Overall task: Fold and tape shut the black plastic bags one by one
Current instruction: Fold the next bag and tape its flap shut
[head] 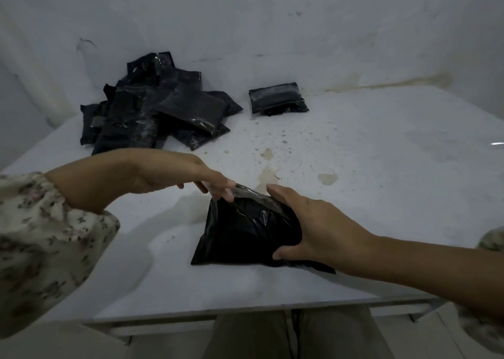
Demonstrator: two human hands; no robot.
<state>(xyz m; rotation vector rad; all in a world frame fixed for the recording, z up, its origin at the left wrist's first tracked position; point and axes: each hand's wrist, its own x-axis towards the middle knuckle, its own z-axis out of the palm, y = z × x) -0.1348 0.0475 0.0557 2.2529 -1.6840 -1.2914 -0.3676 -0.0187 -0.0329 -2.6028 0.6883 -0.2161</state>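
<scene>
On stained white table [354,129], pale scuffed wall [272,17]

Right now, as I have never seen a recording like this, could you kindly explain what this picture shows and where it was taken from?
There is no machine here: a person works with bare hands, and the single picture comes from a camera worn on their head, looking forward and down. The left hand, from a flowered sleeve, pinches the top corner of a black bag, where a shiny strip, perhaps tape, runs along the edge. The right hand has its grip round the bag's right side. The bag rests on a white, stained table. Farther back lie a pile of black bags on the left and one folded bag alone to its right.
</scene>
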